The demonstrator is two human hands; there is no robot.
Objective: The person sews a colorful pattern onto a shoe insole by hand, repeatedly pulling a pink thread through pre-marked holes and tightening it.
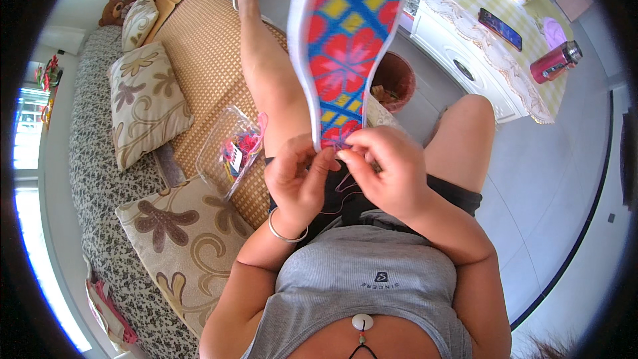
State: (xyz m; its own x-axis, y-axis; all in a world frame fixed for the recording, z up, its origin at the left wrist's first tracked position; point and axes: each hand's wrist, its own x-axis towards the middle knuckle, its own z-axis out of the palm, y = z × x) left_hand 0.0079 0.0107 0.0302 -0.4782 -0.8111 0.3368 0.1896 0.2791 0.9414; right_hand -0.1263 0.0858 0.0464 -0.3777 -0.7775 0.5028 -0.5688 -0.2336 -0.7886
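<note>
A long embroidered insole (345, 60) with a white edge stands up in front of me, patterned with red flowers, blue bands and yellow diamonds. My left hand (299, 176) is closed on its lower left edge, thumb and fingers pinched together. At the lower right edge, my right hand (392, 169) pinches the same narrow end, its fingertips almost touching the left thumb. A thin purple-pink thread (343, 189) hangs below the fingers over my dark shorts. Whether a needle is between the fingertips is hidden.
To the left, a clear plastic box (226, 136) holds colourful thread bundles on a woven mat beside patterned cushions (149, 103). A reddish bin (397, 80) stands beyond my knees. On the table (452, 20) are a phone (500, 28) and a red flask (555, 63).
</note>
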